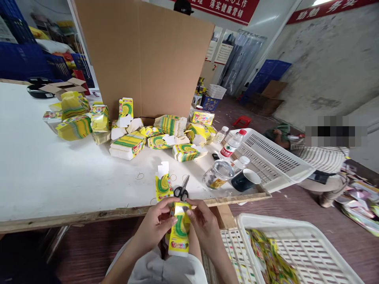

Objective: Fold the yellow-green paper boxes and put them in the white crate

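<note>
A yellow and green printed carton [180,232] is held upright over my lap, just in front of the table edge. My left hand [158,221] grips its left side near the top, thumb on the front face. On the other side, my right hand [204,221] pinches the top right corner with thumb and fingers. Beyond the hands, black-handled scissors [181,191] lie on the table, blades pointing away. Another carton with a raised white flap [163,185] rests beside them to the left.
Stacks of flat cartons [128,145] line the table [89,177] before a tall cardboard sheet [145,55]. At right are a clear jar [218,174], dark mug [245,180] and red-capped bottle [232,144]. A white basket [296,228] holds yellow packets. A person [319,157] sits farther right.
</note>
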`<state>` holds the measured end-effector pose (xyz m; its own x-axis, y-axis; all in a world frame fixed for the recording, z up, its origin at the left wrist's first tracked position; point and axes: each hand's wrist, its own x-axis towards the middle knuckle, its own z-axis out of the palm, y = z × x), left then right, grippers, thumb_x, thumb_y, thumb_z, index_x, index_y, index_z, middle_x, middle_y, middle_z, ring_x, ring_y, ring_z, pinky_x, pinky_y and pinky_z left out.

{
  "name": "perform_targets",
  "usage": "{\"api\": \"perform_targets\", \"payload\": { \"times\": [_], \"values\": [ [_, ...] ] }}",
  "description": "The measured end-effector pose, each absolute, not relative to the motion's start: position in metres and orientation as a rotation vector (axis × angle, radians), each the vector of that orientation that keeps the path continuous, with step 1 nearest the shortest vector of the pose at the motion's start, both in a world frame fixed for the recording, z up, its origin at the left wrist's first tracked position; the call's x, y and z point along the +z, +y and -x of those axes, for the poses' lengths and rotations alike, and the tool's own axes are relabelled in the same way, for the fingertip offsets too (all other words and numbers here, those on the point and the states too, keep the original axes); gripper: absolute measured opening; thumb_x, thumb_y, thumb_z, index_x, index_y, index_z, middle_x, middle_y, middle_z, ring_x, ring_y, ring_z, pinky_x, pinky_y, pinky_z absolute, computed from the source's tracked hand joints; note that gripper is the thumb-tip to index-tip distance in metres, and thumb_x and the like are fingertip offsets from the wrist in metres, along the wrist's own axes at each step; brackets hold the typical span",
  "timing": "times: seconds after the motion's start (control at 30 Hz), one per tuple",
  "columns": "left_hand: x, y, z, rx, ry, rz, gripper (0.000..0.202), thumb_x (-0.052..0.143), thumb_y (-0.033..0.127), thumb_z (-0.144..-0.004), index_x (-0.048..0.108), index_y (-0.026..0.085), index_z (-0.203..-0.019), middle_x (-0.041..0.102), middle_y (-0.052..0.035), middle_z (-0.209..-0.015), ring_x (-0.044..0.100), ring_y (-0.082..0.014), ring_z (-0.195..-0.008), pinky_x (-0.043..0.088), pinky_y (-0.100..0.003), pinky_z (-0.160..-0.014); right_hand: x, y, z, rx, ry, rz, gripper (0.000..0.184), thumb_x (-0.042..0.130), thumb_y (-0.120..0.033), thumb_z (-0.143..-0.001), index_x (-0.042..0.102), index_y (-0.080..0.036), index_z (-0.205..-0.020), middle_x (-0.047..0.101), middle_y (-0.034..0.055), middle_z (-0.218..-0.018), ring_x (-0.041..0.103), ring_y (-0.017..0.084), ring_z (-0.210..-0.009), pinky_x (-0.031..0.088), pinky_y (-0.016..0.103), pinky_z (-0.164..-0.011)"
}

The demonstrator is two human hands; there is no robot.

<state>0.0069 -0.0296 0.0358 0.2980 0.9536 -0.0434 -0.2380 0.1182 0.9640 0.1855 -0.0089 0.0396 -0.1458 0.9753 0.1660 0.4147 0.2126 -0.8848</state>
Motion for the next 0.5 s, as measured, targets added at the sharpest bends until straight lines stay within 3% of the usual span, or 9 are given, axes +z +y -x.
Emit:
{"api": "perform_targets", "payload": {
  "times": [0.13, 0.23, 0.33, 0.4, 0.5],
  "values": [
    [0.031, -0.026, -0.027, 1.068, 0.896, -1.188, 0.046, 0.062, 0.025, -0.090, 0.056, 0.022, -0.135, 0.073, -0.0117, -0.115, 0.071, -0.0251, -0.099, 0.056, -0.033, -0.083, 0.043, -0.016, -0.208, 0.830, -1.557, 1.357, 0.031, 0.060, -0.051, -0.089, 0.067, -0.021, -0.093, 0.071, 0.0071, -0.080, 0.064, 0.022, -0.067, 0.050, 0.032, -0.061],
    [0.020, -0.014, -0.027, 1.136, 1.121, -1.396, 0.041, 0.056, 0.029, -0.093, 0.058, 0.026, -0.134, 0.069, -0.0114, -0.127, 0.064, -0.0270, -0.117, 0.051, -0.040, -0.100, 0.065, -0.027, -0.251, 0.161, -1.513, 1.580, 0.034, 0.061, -0.055, -0.086, 0.068, -0.022, -0.087, 0.069, 0.0112, -0.083, 0.062, 0.029, -0.076, 0.048, 0.041, -0.072],
    [0.001, 0.002, -0.010, 1.183, 1.469, -1.576, 0.035, 0.056, 0.027, -0.092, 0.064, 0.025, -0.126, 0.066, -0.0108, -0.134, 0.056, -0.0292, -0.129, 0.038, -0.048, -0.113, 0.082, -0.031, -0.289, -0.457, -1.409, 1.739, 0.038, 0.059, -0.055, -0.087, 0.070, -0.019, -0.094, 0.068, 0.0188, -0.102, 0.059, 0.039, -0.097, 0.039, 0.052, -0.086],
    [-0.014, 0.011, 0.001, 1.157, 1.551, -1.579, 0.032, 0.056, 0.024, -0.089, 0.067, 0.022, -0.119, 0.067, -0.0131, -0.132, 0.052, -0.0335, -0.132, 0.029, -0.057, -0.117, 0.078, -0.023, -0.289, -0.454, -1.481, 1.712, 0.037, 0.058, -0.052, -0.088, 0.070, -0.018, -0.098, 0.069, 0.0186, -0.105, 0.059, 0.039, -0.100, 0.037, 0.053, -0.088],
    [-0.033, 0.016, 0.007, 1.090, 1.592, -1.594, 0.029, 0.058, 0.021, -0.086, 0.070, 0.022, -0.112, 0.068, -0.0129, -0.131, 0.051, -0.0354, -0.134, 0.024, -0.059, -0.118, 0.043, 0.006, -0.245, -0.024, -1.660, 1.609, 0.033, 0.057, -0.048, -0.089, 0.072, -0.019, -0.093, 0.069, 0.0167, -0.101, 0.059, 0.036, -0.099, 0.039, 0.049, -0.087]
  ]
}}
